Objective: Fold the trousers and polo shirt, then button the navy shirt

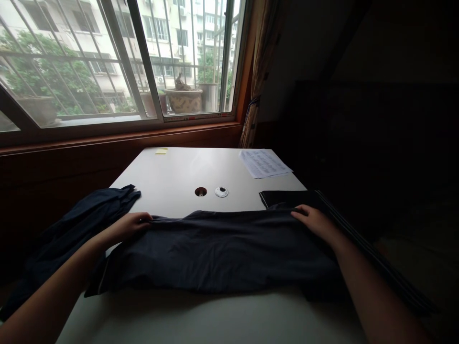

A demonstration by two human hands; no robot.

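Observation:
A dark navy garment (222, 251) stretches sideways across the white table, lightly wrinkled, with a thin pale line near its left end. Its far edge is pinched at the left by my left hand (134, 224), fingers closed on the cloth. At the far edge's right part, my right hand (315, 222) grips the same garment between thumb and fingers. I cannot tell what kind of garment it is. Beyond my left arm, another dark blue cloth (89, 210) hangs over the table's left side. By my right hand lies a dark cloth with pale stripes (287, 198), partly covered.
The white table (172, 177) has a round hole (201, 192) and a white round cap (221, 192) near its middle. Printed papers (265, 164) lie at the far right, a yellow note (161, 151) at the far left. A barred window (161, 62) and a curtain (255, 81) stand behind.

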